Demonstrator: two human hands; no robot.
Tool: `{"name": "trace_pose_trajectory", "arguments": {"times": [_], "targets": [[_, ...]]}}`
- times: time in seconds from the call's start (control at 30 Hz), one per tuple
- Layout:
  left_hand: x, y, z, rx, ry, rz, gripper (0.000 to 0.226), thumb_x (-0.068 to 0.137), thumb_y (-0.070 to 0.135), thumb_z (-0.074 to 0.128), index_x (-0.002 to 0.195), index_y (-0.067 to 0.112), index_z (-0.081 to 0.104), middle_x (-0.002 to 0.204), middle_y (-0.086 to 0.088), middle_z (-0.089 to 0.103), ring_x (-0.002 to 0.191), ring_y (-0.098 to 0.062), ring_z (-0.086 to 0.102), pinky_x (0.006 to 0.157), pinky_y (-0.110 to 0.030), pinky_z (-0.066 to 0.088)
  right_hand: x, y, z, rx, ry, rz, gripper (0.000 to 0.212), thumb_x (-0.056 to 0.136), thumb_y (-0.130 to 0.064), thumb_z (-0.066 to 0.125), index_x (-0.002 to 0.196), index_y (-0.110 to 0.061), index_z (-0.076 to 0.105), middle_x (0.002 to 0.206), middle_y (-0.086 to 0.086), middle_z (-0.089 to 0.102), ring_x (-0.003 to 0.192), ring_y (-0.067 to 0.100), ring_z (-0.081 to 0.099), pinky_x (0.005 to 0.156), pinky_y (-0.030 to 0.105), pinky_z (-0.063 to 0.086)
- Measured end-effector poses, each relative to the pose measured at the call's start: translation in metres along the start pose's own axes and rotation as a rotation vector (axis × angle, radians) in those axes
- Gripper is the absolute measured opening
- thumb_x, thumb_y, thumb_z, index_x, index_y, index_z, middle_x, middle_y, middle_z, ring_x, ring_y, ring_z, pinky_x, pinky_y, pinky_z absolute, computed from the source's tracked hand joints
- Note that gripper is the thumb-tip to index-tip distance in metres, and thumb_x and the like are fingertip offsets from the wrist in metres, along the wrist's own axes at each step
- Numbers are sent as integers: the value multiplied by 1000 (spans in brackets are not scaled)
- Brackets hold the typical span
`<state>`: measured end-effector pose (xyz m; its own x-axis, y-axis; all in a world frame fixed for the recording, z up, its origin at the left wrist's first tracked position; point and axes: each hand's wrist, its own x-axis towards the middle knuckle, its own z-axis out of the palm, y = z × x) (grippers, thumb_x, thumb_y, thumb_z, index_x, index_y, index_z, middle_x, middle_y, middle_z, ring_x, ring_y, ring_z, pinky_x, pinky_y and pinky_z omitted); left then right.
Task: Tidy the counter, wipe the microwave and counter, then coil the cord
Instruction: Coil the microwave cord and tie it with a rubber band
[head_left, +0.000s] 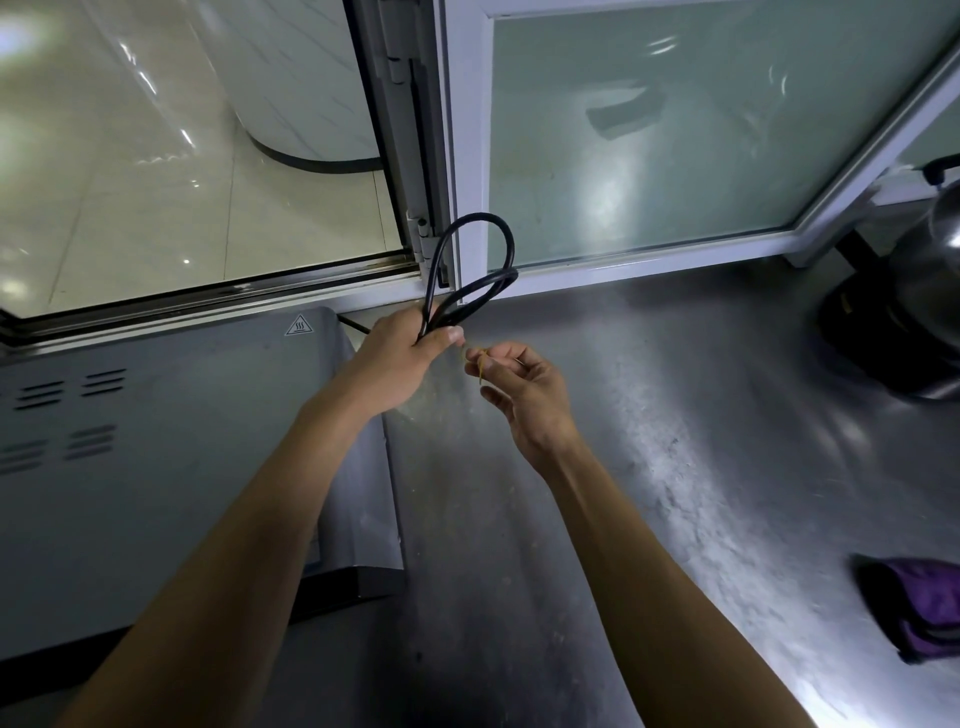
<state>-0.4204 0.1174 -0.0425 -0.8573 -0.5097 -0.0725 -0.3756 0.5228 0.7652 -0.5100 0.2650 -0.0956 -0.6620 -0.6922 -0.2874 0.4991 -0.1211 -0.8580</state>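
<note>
Left hand (400, 358) gripping looped cord (470, 280), right hand (519, 387) pinching thin tie (483, 366), near window frame (467, 156)

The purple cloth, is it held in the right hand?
No, the purple cloth lies on the counter, apart from the right hand.

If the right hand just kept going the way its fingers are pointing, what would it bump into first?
Most likely the left hand. The right hand, pinching a thin yellowish tie, points its fingertips up and left at the left thumb, which grips the looped black cord. The gap looks small, though depth is hard to judge.
</note>
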Motion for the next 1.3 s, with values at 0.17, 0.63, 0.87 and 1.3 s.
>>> {"name": "trace_pose_trajectory", "arguments": {"times": [0.17,0.63,0.87,1.3], "targets": [[0,1,1,-1,-13,-4,25,102,31,53,99,12,68,62,15,45,56,0,46,57,-25,33,6,3,4,14,24,5,11,92,-2,66,95,-11,61,104,20,71,97,25,68,85,37,46],[-2,2,2,29,-6,-27,24,102,32,53,96,14,68,63,10,48,59,-5,49,56,-25,33,14,6,13,73,78,-11,16,89,3,67,88,-12,62,86,6,75,84,18,67,79,30,48],[-2,-4,1,2,-25,-40,21,100,35,55,93,19,67,65,10,53,60,-9,52,58,-28,38,18,10,17,86,65,-26,16,89,0,69,89,-14,64,90,9,75,91,24,67,81,33,48],[0,-14,-1,-17,-63,-28,20,100,35,57,86,25,68,66,4,57,60,-13,55,61,-33,43,25,18,23,214,128,-36,13,87,-2,72,92,-9,62,82,10,72,79,20,67,80,30,51]]}}
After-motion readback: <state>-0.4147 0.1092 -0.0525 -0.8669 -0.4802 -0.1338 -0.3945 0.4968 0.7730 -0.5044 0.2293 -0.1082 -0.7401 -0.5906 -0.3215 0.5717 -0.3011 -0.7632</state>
